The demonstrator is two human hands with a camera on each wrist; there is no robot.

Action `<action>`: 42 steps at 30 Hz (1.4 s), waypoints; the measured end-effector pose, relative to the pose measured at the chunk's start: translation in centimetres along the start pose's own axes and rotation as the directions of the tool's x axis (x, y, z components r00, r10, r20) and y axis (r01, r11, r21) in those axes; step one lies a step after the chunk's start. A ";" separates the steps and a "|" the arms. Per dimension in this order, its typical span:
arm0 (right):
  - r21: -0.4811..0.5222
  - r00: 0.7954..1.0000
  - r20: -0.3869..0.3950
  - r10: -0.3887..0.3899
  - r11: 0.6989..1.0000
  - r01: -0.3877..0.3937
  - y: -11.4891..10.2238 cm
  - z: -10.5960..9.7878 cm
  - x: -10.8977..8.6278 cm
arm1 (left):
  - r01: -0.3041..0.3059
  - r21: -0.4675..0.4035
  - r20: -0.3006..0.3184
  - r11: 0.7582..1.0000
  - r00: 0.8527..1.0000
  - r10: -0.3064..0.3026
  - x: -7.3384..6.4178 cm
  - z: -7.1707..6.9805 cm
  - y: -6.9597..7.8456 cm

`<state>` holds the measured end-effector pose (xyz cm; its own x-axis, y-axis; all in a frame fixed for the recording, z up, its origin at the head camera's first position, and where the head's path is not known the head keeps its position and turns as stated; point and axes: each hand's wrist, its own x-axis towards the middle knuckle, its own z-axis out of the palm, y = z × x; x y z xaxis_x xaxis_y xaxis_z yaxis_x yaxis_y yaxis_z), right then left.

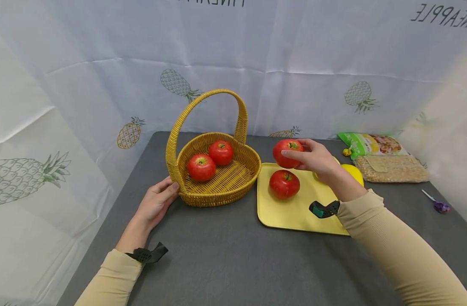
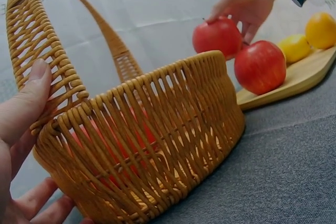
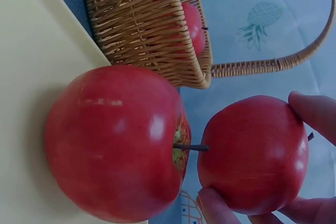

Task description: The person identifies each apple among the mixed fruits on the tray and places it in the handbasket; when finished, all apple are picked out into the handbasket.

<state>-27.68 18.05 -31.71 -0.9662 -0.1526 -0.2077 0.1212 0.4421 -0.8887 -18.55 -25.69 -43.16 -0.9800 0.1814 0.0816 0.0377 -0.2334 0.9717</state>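
A wicker basket (image 1: pixel 218 199) with a tall arched handle holds two red apples (image 1: pixel 201 168). My left hand (image 1: pixel 157 200) grips its left side at the foot of the handle, thumb (image 2: pixel 38 82) on the weave and fingers lower on the wall. With my right hand (image 1: pixel 318 160) I hold another red apple (image 1: pixel 282 155) between thumb and fingers, raised over the far left part of a yellow tray (image 1: pixel 291 217). A further red apple (image 3: pixel 115 140) sits on that tray, just below the held one.
Yellow fruit (image 1: pixel 354 173) lies on the tray, partly hidden by my right wrist; the left wrist view shows an orange fruit (image 2: pixel 321 31) there too. Behind at right are a green food bag (image 1: pixel 365 144) and a pack of grains (image 1: pixel 394 169). A purple-wrapped lollipop (image 1: pixel 442 207) lies near the right edge.
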 end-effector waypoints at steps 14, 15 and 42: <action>0.046 0.998 0.055 -0.040 0.998 0.038 -1.2 0.9 0.0 | 0.003 0.007 -0.006 1.000 1.000 -0.003 0.2 -0.2 0.0; 0.051 0.997 0.063 -0.045 0.998 0.042 -1.3 1.0 -0.1 | 0.004 0.006 -0.004 1.000 1.000 -0.004 0.2 -0.2 0.0; 0.062 0.949 0.306 -0.078 0.996 0.062 -3.3 4.1 0.7 | -0.009 -0.022 0.050 1.000 0.999 0.010 -0.2 -0.4 0.4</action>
<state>-27.84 12.90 -30.60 -0.8565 -0.4499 -0.2529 0.0751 0.3760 -0.9236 -18.44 -26.23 -42.87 -0.9685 0.2270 0.1022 0.0419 -0.2558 0.9658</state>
